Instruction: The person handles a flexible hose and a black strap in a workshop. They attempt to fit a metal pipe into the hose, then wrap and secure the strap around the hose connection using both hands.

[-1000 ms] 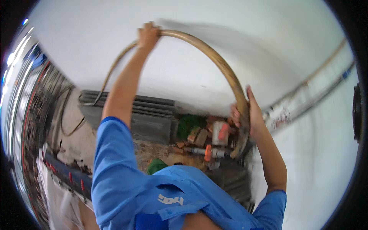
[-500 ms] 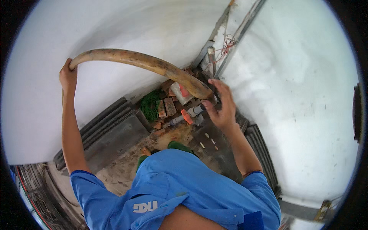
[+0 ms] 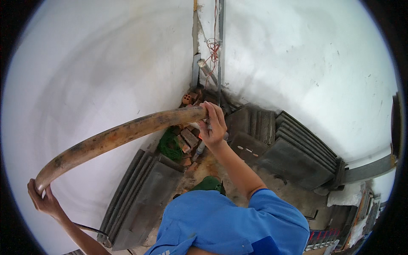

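A long, thick pipe (image 3: 127,132), yellowish brown with dark stains, spans from left to upper middle and looks bowed in this view. My left hand (image 3: 43,199) grips its near left end, fingers curled round the rim. At the far end, my right hand (image 3: 213,124) is closed on the pipe, thumb below and fingers over the top. Both arms are stretched out and the pipe is held off the floor. Beyond my right hand lies a corner pile of broken bricks (image 3: 190,137), partly hidden by the pipe and hand. A thin dark rod (image 3: 90,228) shows by my left forearm.
White walls (image 3: 289,55) meet at the corner, where red wire (image 3: 213,47) hangs. Dark flat slabs lean in stacks at left (image 3: 146,199) and right (image 3: 297,157). Green netting (image 3: 170,145) and a grey pipe fitting (image 3: 199,151) lie by the bricks.
The view has turned rightward, bringing more of the right-hand slabs in. The pipe's left end has come down and nearer. My right hand, with fingers apart before, has closed round the far end.
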Tool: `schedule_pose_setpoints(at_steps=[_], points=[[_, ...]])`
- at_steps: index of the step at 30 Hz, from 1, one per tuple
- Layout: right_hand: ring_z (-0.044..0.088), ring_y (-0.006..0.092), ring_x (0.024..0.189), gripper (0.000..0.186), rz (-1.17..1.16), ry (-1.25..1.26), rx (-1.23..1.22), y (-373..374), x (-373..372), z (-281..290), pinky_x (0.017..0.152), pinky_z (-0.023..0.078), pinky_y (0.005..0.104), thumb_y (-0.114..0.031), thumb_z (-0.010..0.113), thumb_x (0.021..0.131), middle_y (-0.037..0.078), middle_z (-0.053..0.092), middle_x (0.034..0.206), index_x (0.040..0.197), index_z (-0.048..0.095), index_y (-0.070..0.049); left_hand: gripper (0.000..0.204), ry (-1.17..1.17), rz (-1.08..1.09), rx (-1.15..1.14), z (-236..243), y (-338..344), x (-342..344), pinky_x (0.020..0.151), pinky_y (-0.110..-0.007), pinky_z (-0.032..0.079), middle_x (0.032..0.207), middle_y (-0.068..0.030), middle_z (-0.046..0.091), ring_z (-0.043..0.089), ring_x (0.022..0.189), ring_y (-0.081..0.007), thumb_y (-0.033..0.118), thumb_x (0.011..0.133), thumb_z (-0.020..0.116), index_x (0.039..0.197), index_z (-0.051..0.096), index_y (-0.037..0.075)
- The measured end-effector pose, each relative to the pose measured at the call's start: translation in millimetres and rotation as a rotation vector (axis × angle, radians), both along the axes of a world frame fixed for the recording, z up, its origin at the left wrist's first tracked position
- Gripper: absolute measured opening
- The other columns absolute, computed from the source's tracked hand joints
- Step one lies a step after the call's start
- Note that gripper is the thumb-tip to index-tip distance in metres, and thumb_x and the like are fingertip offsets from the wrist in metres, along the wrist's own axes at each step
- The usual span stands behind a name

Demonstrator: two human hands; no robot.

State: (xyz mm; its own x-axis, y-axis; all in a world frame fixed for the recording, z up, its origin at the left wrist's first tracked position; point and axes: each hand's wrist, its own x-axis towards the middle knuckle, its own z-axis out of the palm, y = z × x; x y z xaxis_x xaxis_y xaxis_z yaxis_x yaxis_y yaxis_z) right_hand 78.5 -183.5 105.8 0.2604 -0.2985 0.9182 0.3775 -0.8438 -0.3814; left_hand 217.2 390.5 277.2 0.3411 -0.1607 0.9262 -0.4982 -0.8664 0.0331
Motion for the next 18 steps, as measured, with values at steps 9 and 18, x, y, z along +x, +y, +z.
schedule_pose_setpoints(at_steps=[9,18], points=[[0.065,0.0343,0.082,0.034,-0.029,-0.024,-0.072,11,43,10,0.074,0.053,0.0417,-0.022,0.068,0.095,0.018,0.068,0.098,0.116,0.068,0.005,0.074,-0.412,-0.067,0.272,57,2,-36,0.076,-0.049,0.059,0.101,-0.0204,0.071,0.068,0.094,-0.0352,0.059,0.092,0.067,0.111,0.067,-0.012],[0.065,0.0324,0.085,0.04,-0.155,-0.057,0.03,2,57,3,0.075,0.052,0.0415,-0.027,0.071,0.093,0.015,0.068,0.1,0.121,0.067,0.001,0.062,-0.267,-0.047,0.284,43,9,-10,0.082,-0.046,0.06,0.108,-0.0191,0.069,0.068,0.096,-0.0339,0.046,0.092,0.073,0.117,0.066,-0.01]])
